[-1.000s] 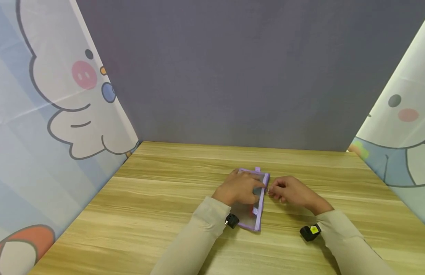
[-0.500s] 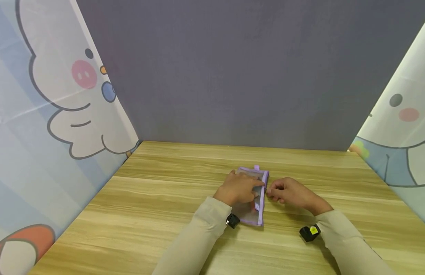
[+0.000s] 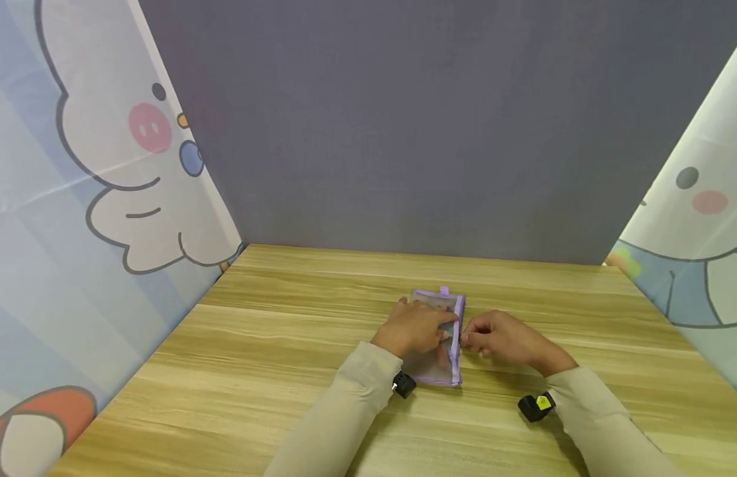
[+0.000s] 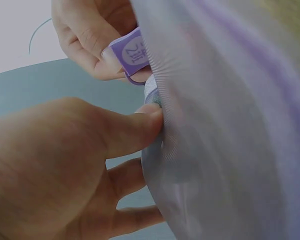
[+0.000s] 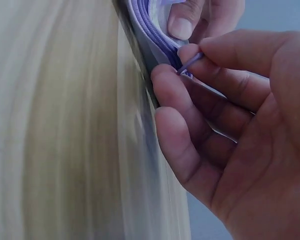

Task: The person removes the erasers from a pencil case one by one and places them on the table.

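2 forearms angled inward, left grip and right grip pinching close together

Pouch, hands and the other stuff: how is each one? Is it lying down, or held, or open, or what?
Pouch, lying on the table, its zip edge curved
Zip, can't tell how far it's open
Purple loop, pinched in fingertips
Right hand, pinching the loop
Left hand, touching the pouch
Sleeves, creased
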`<state>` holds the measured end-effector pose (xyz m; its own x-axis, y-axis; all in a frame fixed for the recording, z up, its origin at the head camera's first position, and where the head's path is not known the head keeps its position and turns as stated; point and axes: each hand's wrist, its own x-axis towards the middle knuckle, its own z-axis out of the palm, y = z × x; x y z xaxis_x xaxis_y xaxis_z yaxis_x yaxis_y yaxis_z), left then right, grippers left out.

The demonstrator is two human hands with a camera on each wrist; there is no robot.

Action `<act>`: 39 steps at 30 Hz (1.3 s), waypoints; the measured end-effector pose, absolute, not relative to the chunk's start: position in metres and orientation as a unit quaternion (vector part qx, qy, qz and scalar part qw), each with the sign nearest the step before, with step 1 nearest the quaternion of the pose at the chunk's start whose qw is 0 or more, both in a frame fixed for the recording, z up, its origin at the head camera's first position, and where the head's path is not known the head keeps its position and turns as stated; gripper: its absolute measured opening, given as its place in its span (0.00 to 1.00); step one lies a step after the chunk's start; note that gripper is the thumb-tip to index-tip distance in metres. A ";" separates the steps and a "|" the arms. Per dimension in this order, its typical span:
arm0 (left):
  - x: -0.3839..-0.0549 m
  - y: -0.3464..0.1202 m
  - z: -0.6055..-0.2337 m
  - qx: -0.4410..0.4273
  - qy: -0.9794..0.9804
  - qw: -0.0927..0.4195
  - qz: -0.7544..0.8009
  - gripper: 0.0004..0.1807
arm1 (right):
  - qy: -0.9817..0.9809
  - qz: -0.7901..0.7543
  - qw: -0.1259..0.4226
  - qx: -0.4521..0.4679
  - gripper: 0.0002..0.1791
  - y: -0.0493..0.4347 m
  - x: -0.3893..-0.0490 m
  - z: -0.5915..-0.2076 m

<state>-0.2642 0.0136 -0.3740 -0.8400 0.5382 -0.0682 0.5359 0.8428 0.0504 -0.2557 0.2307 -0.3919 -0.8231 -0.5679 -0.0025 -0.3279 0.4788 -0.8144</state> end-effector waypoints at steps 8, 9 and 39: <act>-0.268 0.012 -0.375 0.285 0.957 0.050 0.030 0.27 | 0.839 -0.442 0.149 -0.280 0.10 0.233 -0.255 -0.391; -0.268 0.012 -0.375 0.286 0.956 0.050 0.032 0.27 | 0.838 -0.442 0.150 -0.281 0.10 0.233 -0.255 -0.391; -0.271 0.012 -0.374 0.381 0.924 0.004 0.040 0.26 | 0.851 -0.454 0.119 -0.236 0.13 0.238 -0.261 -0.393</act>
